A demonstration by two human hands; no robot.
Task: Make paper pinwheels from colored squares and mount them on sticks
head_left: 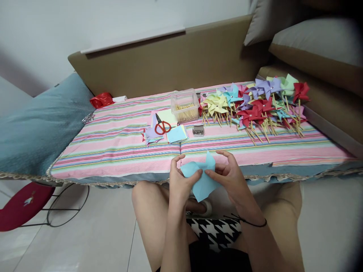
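Note:
A light blue paper sheet [204,187], partly folded into a pinwheel, is held in the air over my lap, just in front of the bed's edge. My left hand [183,179] pinches its left side, thumb pressed near the paper's middle. From the right, my right hand [228,173] grips it too, thumb tip close to the other thumb. Two corners of the paper curl up toward the centre. Beyond the hands lie a stack of coloured paper squares [177,134], red-handled scissors [162,126] and a small open box of metal pins [198,130].
A clear plastic box [185,105] of wooden sticks stands behind the papers. Many finished pinwheels [256,107] on sticks are heaped at the right. Cut paper pieces [153,135] lie left of the stack. A red plastic bag [101,100] sits far left; a red stool [27,204] stands below.

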